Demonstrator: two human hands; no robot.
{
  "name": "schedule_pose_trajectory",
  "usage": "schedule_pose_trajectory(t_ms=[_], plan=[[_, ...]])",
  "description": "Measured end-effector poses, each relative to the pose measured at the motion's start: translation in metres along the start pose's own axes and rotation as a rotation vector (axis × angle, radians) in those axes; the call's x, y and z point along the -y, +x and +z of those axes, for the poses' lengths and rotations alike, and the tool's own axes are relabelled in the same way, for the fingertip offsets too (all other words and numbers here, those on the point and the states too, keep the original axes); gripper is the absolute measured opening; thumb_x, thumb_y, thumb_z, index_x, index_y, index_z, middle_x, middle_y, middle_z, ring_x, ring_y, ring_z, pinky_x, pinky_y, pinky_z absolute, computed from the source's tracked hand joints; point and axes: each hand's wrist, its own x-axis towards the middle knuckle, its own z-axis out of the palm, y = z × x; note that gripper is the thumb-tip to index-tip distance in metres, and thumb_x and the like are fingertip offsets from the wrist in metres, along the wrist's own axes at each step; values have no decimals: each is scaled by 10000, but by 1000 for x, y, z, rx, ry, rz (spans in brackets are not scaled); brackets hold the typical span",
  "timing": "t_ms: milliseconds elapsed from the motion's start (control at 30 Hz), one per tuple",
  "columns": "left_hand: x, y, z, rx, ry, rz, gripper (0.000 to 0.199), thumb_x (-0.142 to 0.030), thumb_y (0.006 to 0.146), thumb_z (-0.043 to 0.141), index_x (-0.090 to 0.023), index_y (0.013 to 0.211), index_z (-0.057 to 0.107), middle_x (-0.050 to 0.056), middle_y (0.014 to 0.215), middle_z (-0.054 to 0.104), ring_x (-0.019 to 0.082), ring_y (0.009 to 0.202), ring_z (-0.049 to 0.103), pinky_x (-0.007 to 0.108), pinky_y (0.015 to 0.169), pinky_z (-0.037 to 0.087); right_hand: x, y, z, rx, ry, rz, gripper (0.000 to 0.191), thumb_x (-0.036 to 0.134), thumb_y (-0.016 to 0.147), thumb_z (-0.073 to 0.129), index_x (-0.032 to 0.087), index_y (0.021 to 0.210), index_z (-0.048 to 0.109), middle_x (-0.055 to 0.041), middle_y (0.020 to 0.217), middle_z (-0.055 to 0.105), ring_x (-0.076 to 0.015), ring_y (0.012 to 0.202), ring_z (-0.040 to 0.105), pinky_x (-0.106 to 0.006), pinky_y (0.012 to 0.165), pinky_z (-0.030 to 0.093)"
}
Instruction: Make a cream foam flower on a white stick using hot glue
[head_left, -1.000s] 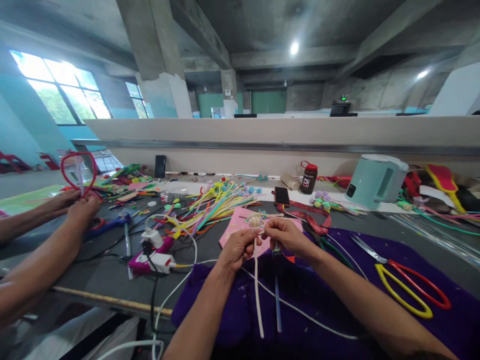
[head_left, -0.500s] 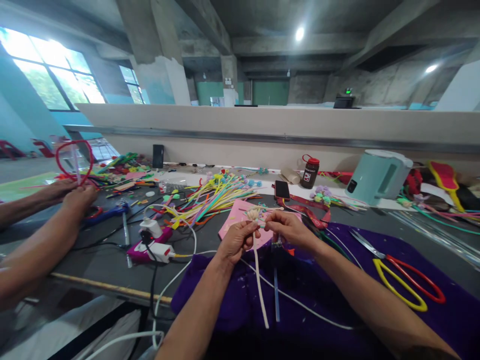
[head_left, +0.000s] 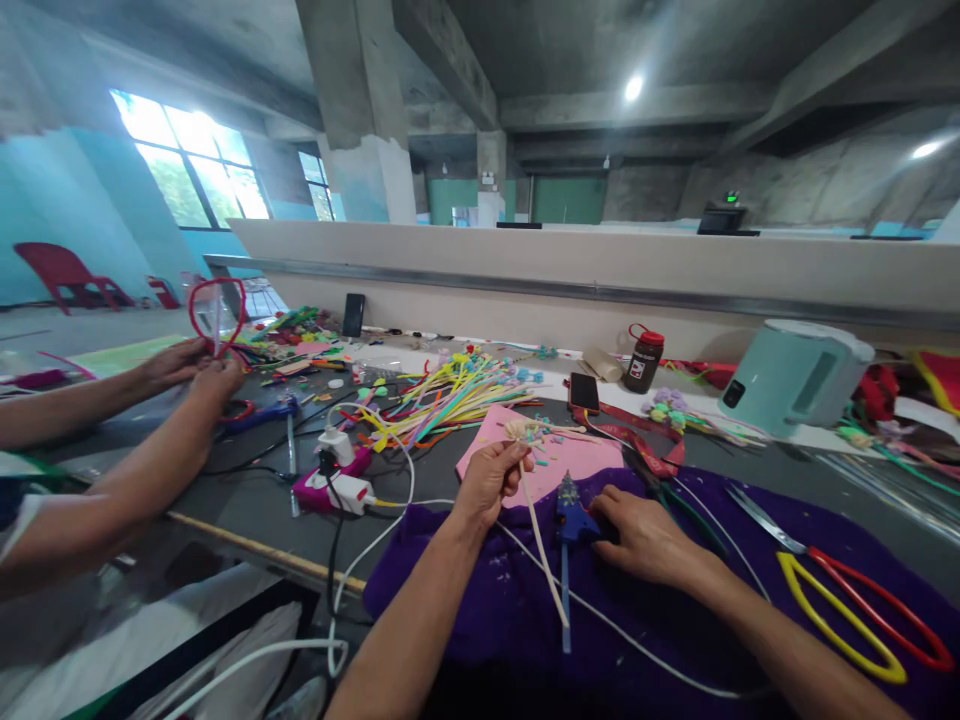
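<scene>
Evidently a pale stem (head_left: 541,545) in the left hand (head_left: 491,482), a blue glue gun (head_left: 576,522) beside the right hand (head_left: 641,530)

Thumb and fingertips of the left hand are pinched together on the upper end of the pale stem, the other fingers curled in beneath. The stem slants down from that grip over the purple cloth (head_left: 465,590), its lower end crossing in front of a translucent glue stick (head_left: 566,625). Just above the pinch sits a cream flower-like piece (head_left: 516,430) (too small to make out how it joins the stem).

Over at the glue gun, the right hand has its thumb and fingers parted, reaching toward the handle; whether the skin actually touches it, I cannot tell. The gun lies on the purple cloth, near the edge of a pink sheet (head_left: 555,480) scattered with small coloured bits.

To the right, scissors (head_left: 808,552) with one red and one yellow handle loop lie on the same cloth. Beyond the pink sheet are a heap of coloured stems (head_left: 450,400), a phone (head_left: 583,393), a dark bottle with a red lid (head_left: 643,362) and a pale green kettle (head_left: 795,378). At the left, another person's hands (head_left: 199,372) hold a red loop (head_left: 192,310).
</scene>
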Motion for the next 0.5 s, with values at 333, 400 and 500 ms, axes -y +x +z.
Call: schedule_pose_trajectory(t_ms=[333,400,500], plan=[[-2,1,-4,-37,-2,-18,303,-399,632,674,-109,584,599,-43,378,450,16,297,307,170,317,158,-19,-19,-23,-136,1073,69,282,379,727,521,172,906,591,-61,775,607,-202,678,556,-306,575,427],[-2,1,-4,-19,-19,-55,305,-393,641,667,-108,566,591,-52,357,417,15,296,305,166,316,150,-11,-21,-23,-167,1266,42,297,384,721,517,163,905,592,-77,779,600,-203,660,554,-309,547,427],[0,2,-3,7,-74,-87,274,-365,632,679,-102,623,602,-35,433,495,6,306,317,160,312,148,4,-20,-24,-189,1371,8,273,381,693,551,173,868,577,-43,649,565,-168,549,503,-287,479,393]])
